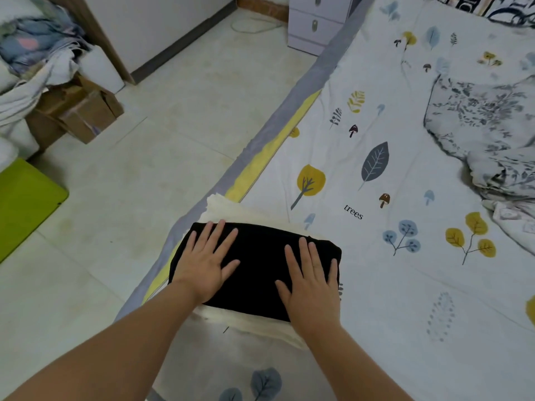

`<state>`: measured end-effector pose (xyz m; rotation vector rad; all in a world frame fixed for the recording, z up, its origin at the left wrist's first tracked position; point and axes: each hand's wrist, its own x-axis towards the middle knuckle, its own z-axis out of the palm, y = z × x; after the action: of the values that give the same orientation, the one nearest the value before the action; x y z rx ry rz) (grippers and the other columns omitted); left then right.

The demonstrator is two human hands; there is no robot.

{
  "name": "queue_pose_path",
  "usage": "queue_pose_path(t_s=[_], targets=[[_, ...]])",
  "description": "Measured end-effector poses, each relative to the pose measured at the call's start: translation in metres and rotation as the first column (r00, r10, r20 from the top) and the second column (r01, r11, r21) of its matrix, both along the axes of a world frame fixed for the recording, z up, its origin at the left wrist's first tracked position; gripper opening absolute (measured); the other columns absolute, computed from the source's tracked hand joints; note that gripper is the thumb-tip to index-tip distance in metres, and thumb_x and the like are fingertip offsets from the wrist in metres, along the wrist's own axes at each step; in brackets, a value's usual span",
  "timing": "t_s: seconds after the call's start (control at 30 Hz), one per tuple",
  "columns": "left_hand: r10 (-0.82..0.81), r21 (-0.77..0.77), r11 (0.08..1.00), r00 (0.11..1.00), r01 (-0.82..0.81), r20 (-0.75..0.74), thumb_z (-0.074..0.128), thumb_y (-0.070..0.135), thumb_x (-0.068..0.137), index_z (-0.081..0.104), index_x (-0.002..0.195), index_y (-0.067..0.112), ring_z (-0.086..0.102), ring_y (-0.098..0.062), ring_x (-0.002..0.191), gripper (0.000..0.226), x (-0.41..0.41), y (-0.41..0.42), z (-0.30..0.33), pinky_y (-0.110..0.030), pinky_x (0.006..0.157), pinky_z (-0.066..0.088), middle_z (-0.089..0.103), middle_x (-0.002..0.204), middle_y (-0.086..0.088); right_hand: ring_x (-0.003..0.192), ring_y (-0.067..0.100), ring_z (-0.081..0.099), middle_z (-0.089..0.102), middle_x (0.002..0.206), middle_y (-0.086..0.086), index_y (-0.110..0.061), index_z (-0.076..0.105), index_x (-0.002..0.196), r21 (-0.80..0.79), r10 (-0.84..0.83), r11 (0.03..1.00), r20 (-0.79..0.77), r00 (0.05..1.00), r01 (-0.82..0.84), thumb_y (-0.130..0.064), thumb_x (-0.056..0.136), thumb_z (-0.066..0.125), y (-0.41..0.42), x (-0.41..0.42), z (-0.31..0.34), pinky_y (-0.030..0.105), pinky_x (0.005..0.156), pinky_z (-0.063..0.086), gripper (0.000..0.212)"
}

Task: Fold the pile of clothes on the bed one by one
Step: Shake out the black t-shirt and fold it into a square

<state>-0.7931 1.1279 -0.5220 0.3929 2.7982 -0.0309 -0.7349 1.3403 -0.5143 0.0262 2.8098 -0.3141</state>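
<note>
— Clothes first: where does the black garment (260, 264) sit?

— It lies folded into a neat rectangle near the edge of the bed (405, 285), on top of a folded cream garment (231, 209) whose edges show past it on the far side and the near side. Together they make a small stack on the leaf-printed sheet.

— And your hands?

— Your left hand (207, 261) lies flat on the left half of the black garment, fingers straight and spread, palm down. Your right hand (311, 287) lies flat on the right half in the same way, fingers straight, thumb out to the side. Neither one curls round the cloth; both simply press on its top. The two hands are apart, with bare black fabric between them.

— What about the pile?

— A crumpled grey floral cloth (486, 134) lies heaped at the right side of the bed, well apart from your stack.

— Anything off the bed?

— On the tiled floor (173, 140) to your left stands a cardboard box (78, 111) with bedding (37, 53) bundled over and behind it, and a green mat (26, 198) shows at the left edge. A pale purple drawer unit (315, 21) stands at the far end beside the bed.
</note>
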Motion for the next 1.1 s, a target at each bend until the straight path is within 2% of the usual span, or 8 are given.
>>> queue_pose_path(t_s=[0.17, 0.23, 0.3, 0.37, 0.43, 0.57, 0.67, 1.1], targets=[[0.002, -0.036, 0.999, 0.997, 0.0, 0.079, -0.046, 0.07, 0.048, -0.023, 0.137, 0.029, -0.012, -0.023, 0.145, 0.101, -0.003, 0.005, 0.007, -0.039, 0.115, -0.007, -0.013, 0.157, -0.002, 0.135, 0.021, 0.028, 0.044, 0.144, 0.006, -0.022, 0.033, 0.139, -0.01, 0.031, 0.999, 0.021, 0.999, -0.03, -0.052, 0.095, 0.011, 0.001, -0.003, 0.003, 0.049, 0.11, 0.015, 0.058], [0.017, -0.034, 0.999, 0.991, -0.013, 0.131, -0.034, 0.074, 0.059, -0.017, 0.144, 0.026, -0.012, -0.024, 0.145, 0.099, -0.005, 0.009, 0.017, -0.04, 0.116, -0.005, -0.013, 0.157, -0.004, 0.137, 0.022, 0.031, 0.043, 0.145, 0.006, -0.021, 0.039, 0.139, -0.005, 0.053, 0.999, 0.022, 0.998, -0.053, -0.049, 0.091, 0.026, 0.005, -0.008, 0.016, 0.052, 0.107, 0.031, 0.057], [0.058, -0.027, 0.998, 0.979, -0.053, 0.194, 0.001, 0.064, 0.089, -0.006, 0.149, 0.022, -0.01, -0.025, 0.145, 0.073, -0.008, 0.016, 0.031, -0.041, 0.116, -0.002, -0.01, 0.157, -0.005, 0.145, 0.019, 0.012, 0.018, 0.156, 0.003, -0.019, 0.025, 0.148, -0.058, 0.114, 0.992, 0.05, 0.992, -0.111, -0.04, 0.098, 0.03, 0.009, -0.014, 0.035, 0.049, 0.114, 0.019, 0.054], [0.088, 0.048, 0.994, 0.982, -0.097, 0.168, 0.026, 0.046, 0.098, 0.014, 0.149, 0.016, 0.0, -0.026, 0.145, 0.06, -0.011, 0.025, 0.049, -0.04, 0.116, 0.005, 0.005, 0.158, -0.007, 0.146, 0.013, 0.0, 0.005, 0.158, -0.003, -0.021, 0.011, 0.15, -0.231, 0.051, 0.972, 0.056, 0.997, -0.037, -0.031, 0.1, 0.034, 0.015, -0.017, 0.056, 0.038, 0.118, 0.006, 0.056], [0.107, 0.17, 0.978, 0.992, -0.116, 0.062, 0.04, 0.035, 0.097, 0.042, 0.137, 0.012, 0.023, -0.028, 0.139, 0.046, -0.014, 0.033, 0.068, -0.035, 0.112, 0.018, 0.034, 0.147, -0.01, 0.144, 0.012, 0.013, 0.017, 0.156, -0.005, -0.022, 0.017, 0.148, -0.398, -0.105, 0.911, 0.028, 0.994, 0.107, -0.022, 0.098, 0.04, 0.018, -0.017, 0.082, 0.03, 0.116, 0.014, 0.055], [0.14, 0.399, 0.892, 0.969, -0.213, 0.205, 0.043, 0.02, 0.095, 0.06, 0.093, 0.009, 0.058, -0.018, 0.09, 0.019, -0.014, 0.058, 0.114, -0.023, 0.07, 0.039, 0.065, 0.098, -0.004, 0.105, 0.012, 0.052, 0.06, 0.111, -0.008, -0.02, 0.047, 0.131, -0.562, -0.29, 0.794, -0.019, 0.957, 0.23, -0.014, 0.095, 0.041, 0.033, -0.018, 0.123, 0.02, 0.087, 0.038, 0.037], [0.072, 0.454, 0.864, 0.947, -0.216, 0.313, 0.043, 0.018, 0.095, 0.061, 0.092, 0.006, 0.055, -0.016, 0.08, 0.021, -0.014, 0.077, 0.145, -0.023, 0.068, 0.041, 0.066, 0.092, -0.006, 0.071, 0.013, 0.047, 0.05, 0.071, -0.012, -0.02, 0.058, 0.113, -0.538, -0.289, 0.81, -0.017, 0.957, 0.234, -0.015, 0.094, 0.038, 0.049, -0.017, 0.15, 0.025, 0.066, 0.038, 0.028], [-0.158, 0.475, 0.88, 0.922, -0.031, 0.353, 0.046, 0.021, 0.094, 0.06, 0.087, 0.014, 0.054, -0.01, 0.069, 0.017, 0.003, 0.214, 0.245, -0.023, 0.071, 0.046, 0.06, 0.075, 0.007, 0.089, 0.019, 0.05, 0.061, 0.113, 0.004, -0.019, 0.059, 0.107, -0.244, -0.164, 0.95, 0.136, 0.977, 0.194, -0.019, 0.091, 0.04, 0.194, 0.05, 0.234, 0.023, 0.072, 0.035, 0.024]])
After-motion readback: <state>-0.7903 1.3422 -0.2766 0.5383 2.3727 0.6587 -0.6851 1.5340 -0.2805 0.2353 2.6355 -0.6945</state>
